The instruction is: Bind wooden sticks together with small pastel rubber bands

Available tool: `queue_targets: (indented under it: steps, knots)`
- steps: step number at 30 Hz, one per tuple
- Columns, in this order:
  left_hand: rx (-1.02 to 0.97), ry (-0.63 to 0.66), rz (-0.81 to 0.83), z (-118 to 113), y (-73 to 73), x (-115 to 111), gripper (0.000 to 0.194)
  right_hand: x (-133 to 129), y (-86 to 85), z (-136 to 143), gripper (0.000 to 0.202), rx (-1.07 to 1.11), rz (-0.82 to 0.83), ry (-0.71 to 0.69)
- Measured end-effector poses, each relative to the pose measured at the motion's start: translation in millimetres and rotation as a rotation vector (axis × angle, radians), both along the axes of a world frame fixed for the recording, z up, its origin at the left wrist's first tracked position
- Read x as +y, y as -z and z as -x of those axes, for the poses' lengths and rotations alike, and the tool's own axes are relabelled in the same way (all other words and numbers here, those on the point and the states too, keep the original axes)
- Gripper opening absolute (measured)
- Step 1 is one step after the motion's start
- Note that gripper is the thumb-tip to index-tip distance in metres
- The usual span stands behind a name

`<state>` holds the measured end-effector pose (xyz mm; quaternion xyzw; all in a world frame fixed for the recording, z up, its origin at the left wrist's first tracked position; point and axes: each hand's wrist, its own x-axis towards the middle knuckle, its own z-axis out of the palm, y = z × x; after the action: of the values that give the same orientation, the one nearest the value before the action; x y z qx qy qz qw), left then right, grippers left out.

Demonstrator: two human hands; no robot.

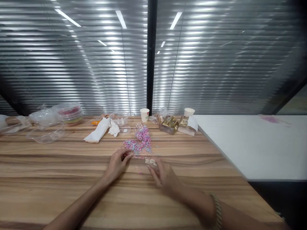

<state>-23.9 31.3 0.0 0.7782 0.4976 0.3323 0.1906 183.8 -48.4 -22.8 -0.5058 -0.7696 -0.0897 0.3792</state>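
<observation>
Can see stacked plastic tubs (pixel 70 115) far left, crumpled white paper (pixel 113 128) rightward, then a paper cup (pixel 144 115), then gold packets (pixel 169 125).

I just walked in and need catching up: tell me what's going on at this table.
At the wooden table, a person's right grip holds a small clump of pale pieces. Their left grip is at the near edge of a pile of small pink, purple and blue pieces; I can't tell whether it holds any. A paper cup stands upright behind the pile.
</observation>
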Motion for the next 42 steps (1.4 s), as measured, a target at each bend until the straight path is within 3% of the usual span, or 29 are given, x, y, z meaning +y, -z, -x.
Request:
queue_targets:
  steps: [3, 6, 11, 17, 25, 30, 36, 42]
  knots:
    - [-0.023, -0.018, 0.028, -6.1, -4.6, 1.9, 0.029, -0.9, -2.5, 0.0, 0.036, -0.017, 0.036, -0.02]
    - [-0.031, 0.026, -0.06, -18.0, -9.7, 8.8, 0.025, -0.9, -5.3, 0.6, 0.035, -0.043, 0.007, -0.01]
    - [0.09, 0.077, -0.118, -32.7, -7.7, 24.4, 0.018, 0.5, -5.2, 1.6, 0.036, -0.089, 0.001, 0.004]
    - [0.159, 0.095, -0.099, -27.4, 0.0, 28.5, 0.021, -1.0, -0.1, 0.8, 0.038, -0.133, 0.025, -0.057]
    - [0.111, 0.119, -0.177, -26.6, -3.8, 23.6, 0.015, 0.1, -3.2, -0.6, 0.042, -0.117, 0.179, -0.091]
    - [0.014, 0.088, -0.194, -29.0, -11.0, 14.7, 0.019, 2.6, -9.8, -0.1, 0.041, 0.09, 0.311, -0.057]
    - [-0.113, 0.145, 0.007, -45.3, -9.7, -6.3, 0.02, 14.3, -21.2, -3.2, 0.041, 0.475, 0.501, -0.021]
    - [-0.182, 0.205, 0.014, -52.7, -7.8, -16.6, 0.019, 19.9, -25.2, -4.6, 0.049, 0.545, 0.689, -0.058]
